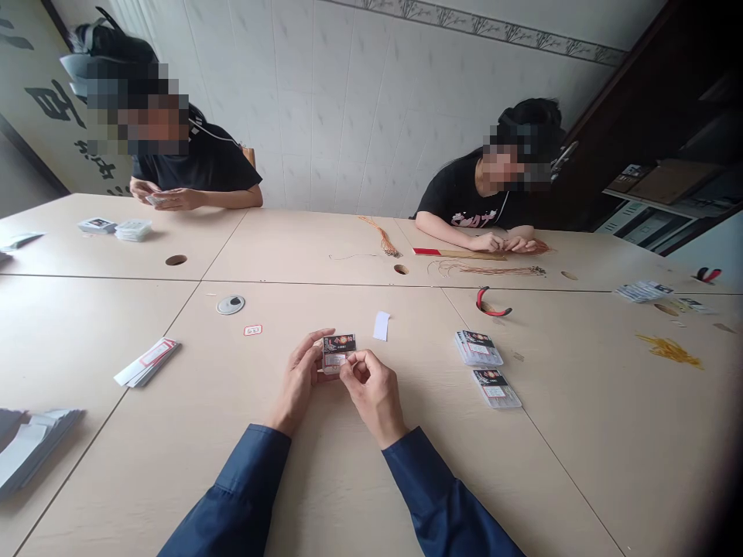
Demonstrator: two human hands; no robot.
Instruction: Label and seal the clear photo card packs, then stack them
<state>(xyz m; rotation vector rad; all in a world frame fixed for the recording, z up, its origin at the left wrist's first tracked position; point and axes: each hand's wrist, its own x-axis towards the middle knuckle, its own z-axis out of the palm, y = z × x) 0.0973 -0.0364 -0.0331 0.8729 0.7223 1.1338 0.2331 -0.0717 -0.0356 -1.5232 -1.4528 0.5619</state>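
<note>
The left hand (299, 379) and right hand (371, 387) hold a small card packet (339, 353) between them over the table (174, 480), the fingers of both hands clamped on its edges. A loose pinch could let the packet slip and fall, while too hard a squeeze could crease its card. A careless sideways reach could knock the white paper slip (381, 326) or the two packet stacks (486, 368) on the right out of place.

Room on tabletop (441, 464) between right hand (374, 394) and card stacks (479, 348), white slip (381, 326) ahead
</note>
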